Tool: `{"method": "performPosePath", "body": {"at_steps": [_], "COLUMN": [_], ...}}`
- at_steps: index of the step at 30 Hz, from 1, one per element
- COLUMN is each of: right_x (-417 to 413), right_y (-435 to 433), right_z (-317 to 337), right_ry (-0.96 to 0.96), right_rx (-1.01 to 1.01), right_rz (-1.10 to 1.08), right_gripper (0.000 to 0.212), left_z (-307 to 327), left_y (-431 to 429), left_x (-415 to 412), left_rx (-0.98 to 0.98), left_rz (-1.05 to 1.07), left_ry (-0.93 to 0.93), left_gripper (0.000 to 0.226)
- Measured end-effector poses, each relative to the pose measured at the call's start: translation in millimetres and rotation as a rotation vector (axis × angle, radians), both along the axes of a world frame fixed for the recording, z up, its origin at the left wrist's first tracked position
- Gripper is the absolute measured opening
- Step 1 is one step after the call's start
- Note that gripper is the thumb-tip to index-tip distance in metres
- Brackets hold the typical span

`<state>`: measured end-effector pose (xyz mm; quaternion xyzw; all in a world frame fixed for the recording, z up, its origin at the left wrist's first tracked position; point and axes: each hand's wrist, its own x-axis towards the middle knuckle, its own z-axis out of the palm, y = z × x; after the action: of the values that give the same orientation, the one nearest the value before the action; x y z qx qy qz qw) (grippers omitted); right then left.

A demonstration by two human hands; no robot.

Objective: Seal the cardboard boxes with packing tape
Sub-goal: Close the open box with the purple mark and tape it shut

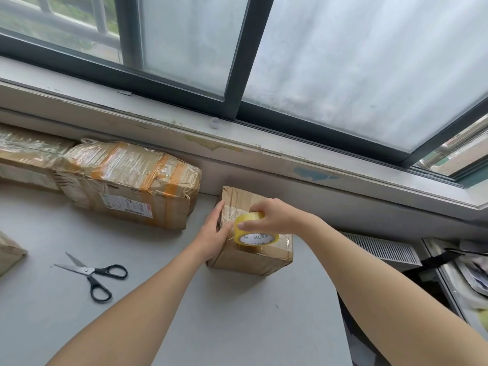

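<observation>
Head: tape roll point(248, 218) between right fingers point(257, 208)

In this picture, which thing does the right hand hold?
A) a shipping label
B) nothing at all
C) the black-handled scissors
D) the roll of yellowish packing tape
D: the right hand grips the tape roll over the small box, the left hand rests against the side of that box, and the scissors lie apart on the table.
</observation>
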<state>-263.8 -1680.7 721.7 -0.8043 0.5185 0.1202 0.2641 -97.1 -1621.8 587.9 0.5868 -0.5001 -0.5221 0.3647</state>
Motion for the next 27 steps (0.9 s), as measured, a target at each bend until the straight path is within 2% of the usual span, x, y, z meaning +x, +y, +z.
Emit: {"method": "performPosePath", "body": {"at_steps": [4, 8, 14, 21, 27], "right_x": [1.1, -19.5, -76.8, -191.3, -205.5], "right_y": [-3.2, -14.4, -40.3, -80.6, -77.3], "right_z": [-3.6, 7.6, 0.7, -19.5, -75.6], "right_ry": [0.097, 0.305, 0.233, 0.238, 0.196], "right_rx": [-0.087, -0.216, -0.181, -0.105, -0.079], "right_rz": [0.071, 0.213, 0.150, 0.022, 0.015], "right_gripper": [0.073, 0.056, 0.063, 0.068, 0.065], "left_z": [-1.7, -8.7, -19.2, -8.4, -7.6], "left_y": [-3.0, -9.3, -11.4, -9.4, -4.3], "left_x": [-4.0, 2.3, -7.6, -20.2, -26.6], "left_rx": [-0.034, -0.036, -0.037, -0.013, -0.003], "left_rz": [-0.001, -0.017, -0.007, 0.047, 0.098], "left_ry": [-0.037, -0.051, -0.110, -0.108, -0.139], "left_gripper": [0.062, 0.062, 0.058, 0.056, 0.053]}}
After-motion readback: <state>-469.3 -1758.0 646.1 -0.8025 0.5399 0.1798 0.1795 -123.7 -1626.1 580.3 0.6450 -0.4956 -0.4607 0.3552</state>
